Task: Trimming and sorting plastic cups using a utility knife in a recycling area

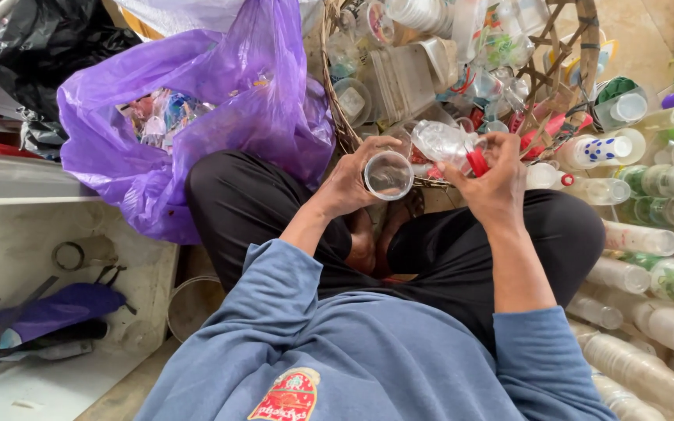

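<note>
I sit cross-legged in black trousers and a blue sweatshirt. My left hand (350, 181) grips a clear plastic cup (388, 174), its open mouth facing the camera. My right hand (493, 181) holds a crumpled clear plastic bottle (440, 142) by its neck, fingers on its red cap (477, 162). Both hands hover close together above my knees, just in front of a woven basket (337, 117) full of mixed plastic containers.
A purple plastic bag (220, 101) with wrappers lies open at the left, a black bag (40, 47) behind it. Rows of clear bottles (649, 312) lie at the right. A white shelf (56, 257) with a purple item stands lower left.
</note>
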